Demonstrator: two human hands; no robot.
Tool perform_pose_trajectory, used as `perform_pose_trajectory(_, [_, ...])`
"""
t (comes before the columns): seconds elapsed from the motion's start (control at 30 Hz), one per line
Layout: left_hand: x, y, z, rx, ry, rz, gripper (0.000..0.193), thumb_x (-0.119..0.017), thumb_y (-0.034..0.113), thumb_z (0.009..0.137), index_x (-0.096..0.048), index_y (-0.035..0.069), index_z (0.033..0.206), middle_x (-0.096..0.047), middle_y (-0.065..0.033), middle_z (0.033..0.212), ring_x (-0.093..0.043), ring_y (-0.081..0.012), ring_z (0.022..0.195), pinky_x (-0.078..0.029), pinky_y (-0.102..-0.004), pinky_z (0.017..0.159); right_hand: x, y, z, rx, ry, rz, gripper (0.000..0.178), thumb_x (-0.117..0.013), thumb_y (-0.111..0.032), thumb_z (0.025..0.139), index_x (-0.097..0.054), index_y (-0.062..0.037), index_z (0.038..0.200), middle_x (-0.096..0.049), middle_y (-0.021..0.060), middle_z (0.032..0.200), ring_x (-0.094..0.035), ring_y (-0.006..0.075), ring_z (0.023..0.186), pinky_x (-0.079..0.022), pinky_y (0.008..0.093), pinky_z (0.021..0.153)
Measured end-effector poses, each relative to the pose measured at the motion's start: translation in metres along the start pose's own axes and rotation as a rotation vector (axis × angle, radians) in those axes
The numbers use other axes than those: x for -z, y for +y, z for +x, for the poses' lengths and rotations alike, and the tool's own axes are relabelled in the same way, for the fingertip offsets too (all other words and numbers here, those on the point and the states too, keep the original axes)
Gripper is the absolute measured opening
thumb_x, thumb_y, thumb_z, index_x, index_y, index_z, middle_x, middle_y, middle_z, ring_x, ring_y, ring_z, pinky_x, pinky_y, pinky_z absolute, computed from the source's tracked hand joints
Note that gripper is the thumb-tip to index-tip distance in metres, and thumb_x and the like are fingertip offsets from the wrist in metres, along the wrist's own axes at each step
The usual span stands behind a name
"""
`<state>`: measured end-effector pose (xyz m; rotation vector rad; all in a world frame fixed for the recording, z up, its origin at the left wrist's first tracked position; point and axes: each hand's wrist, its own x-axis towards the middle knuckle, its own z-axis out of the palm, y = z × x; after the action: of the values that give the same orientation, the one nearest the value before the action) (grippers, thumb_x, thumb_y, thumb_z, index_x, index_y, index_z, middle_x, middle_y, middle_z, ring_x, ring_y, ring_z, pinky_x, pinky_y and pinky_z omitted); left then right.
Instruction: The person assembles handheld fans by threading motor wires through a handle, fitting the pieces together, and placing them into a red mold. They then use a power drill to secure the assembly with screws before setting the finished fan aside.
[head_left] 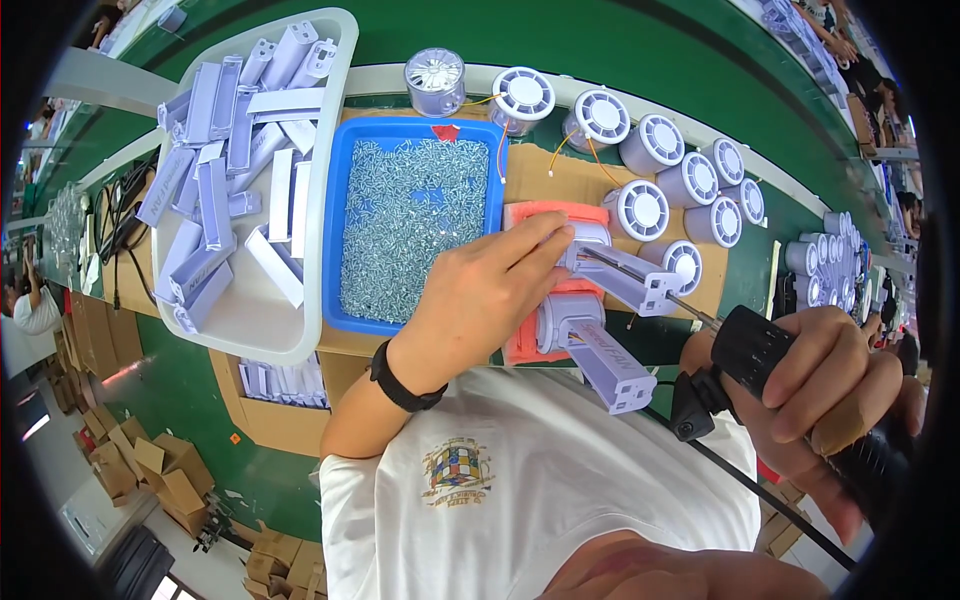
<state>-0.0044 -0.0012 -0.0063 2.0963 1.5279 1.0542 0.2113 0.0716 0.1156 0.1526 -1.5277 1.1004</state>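
Observation:
My left hand [480, 285] rests over a pink-orange foam holder [524, 340], its fingers pressed together on the base of a pale lavender plastic fan handle [640, 288]. My right hand [835, 385] is wrapped round a black electric screwdriver [748, 348]. Its long thin bit runs through the handle's end and along its open channel toward the base. Whether a screw sits at the bit's tip is hidden from me. Just nearer to me, a second lavender fan handle [610, 368] lies in the same holder, untouched by either hand.
A blue tray [334, 225] of small silver screws stands left of the holder. Beyond it, a white bin [300, 345] holds loose lavender handle shells. Several round fan heads [642, 211], some with wires, stand on cardboard at the far right. A black cable [740, 478] hangs near my right arm.

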Motion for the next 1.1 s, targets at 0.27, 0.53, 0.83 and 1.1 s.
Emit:
perform_pose_trajectory(0.27, [-0.001, 0.000, 0.001, -0.020, 0.004, -0.017, 0.037, -0.080, 0.010, 0.080, -0.072, 0.003, 0.115, -0.070, -0.0093, 0.121, -0.074, -0.0266, 0.092, -0.062, -0.0350, 0.074, -0.002, 0.000, 0.004, -0.013, -0.014, 0.004, 0.085, -0.080, -0.064, 0.077, -0.050, -0.0040, 0.129, -0.059, 0.0001, 0.082, -0.060, 0.0116, 0.059, -0.048, 0.0241, 0.052])
perform_pose_trajectory(0.53, [0.006, 0.013, -0.006, -0.009, 0.001, 0.029, 0.035, -0.079, 0.012, 0.082, -0.072, 0.004, 0.115, -0.071, -0.0068, 0.120, -0.073, -0.0265, 0.087, -0.061, -0.0352, 0.070, -0.007, 0.000, 0.008, -0.001, -0.054, 0.048, 0.083, -0.085, -0.059, 0.076, -0.047, -0.0056, 0.128, -0.059, -0.0006, 0.083, -0.060, 0.0123, 0.061, -0.048, 0.0248, 0.055])
perform_pose_trajectory(0.83, [0.007, 0.052, -0.010, -0.053, -0.035, 0.156, 0.032, -0.074, 0.015, 0.085, -0.070, 0.004, 0.115, -0.069, -0.0070, 0.124, -0.072, -0.0274, 0.083, -0.059, -0.0372, 0.068, 0.027, -0.159, 0.014, 0.206, -0.048, 0.137, 0.085, -0.090, -0.054, 0.070, -0.049, -0.0067, 0.127, -0.061, 0.0000, 0.091, -0.061, 0.0135, 0.066, -0.048, 0.0260, 0.059])
perform_pose_trajectory(1.1, [0.015, 0.109, -0.009, -0.109, -0.092, 0.198, 0.034, -0.072, 0.014, 0.087, -0.068, 0.004, 0.119, -0.066, -0.0098, 0.131, -0.073, -0.0281, 0.081, -0.059, -0.0373, 0.067, 0.058, -0.278, -0.087, 0.044, 0.404, -1.153, 0.070, -0.085, -0.044, 0.082, -0.056, 0.0040, 0.124, -0.071, 0.0138, 0.104, -0.071, 0.0173, 0.088, -0.058, 0.0269, 0.077])
